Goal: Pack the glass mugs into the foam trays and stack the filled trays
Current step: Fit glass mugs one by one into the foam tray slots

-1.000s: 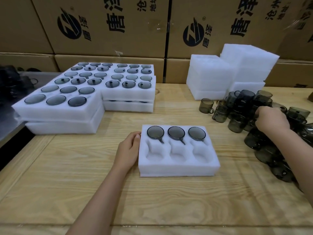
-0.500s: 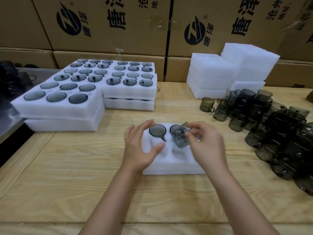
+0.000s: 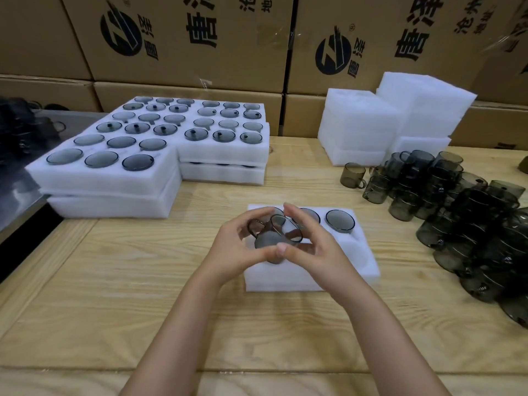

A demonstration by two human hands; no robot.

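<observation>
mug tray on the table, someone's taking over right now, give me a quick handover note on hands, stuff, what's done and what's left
Left hand and right hand: both share a grip on one smoky glass mug, tilted, above the front-left pockets of the open foam tray.
Tray: mugs sit in the back row; only the right one shows fully. The front row looks unfilled.
Done: filled trays stacked far left.
Supplies: loose mugs piled on the right, empty trays behind them.
Left: seat this mug, fill the remaining pockets, then stack the tray with the filled ones.
</observation>
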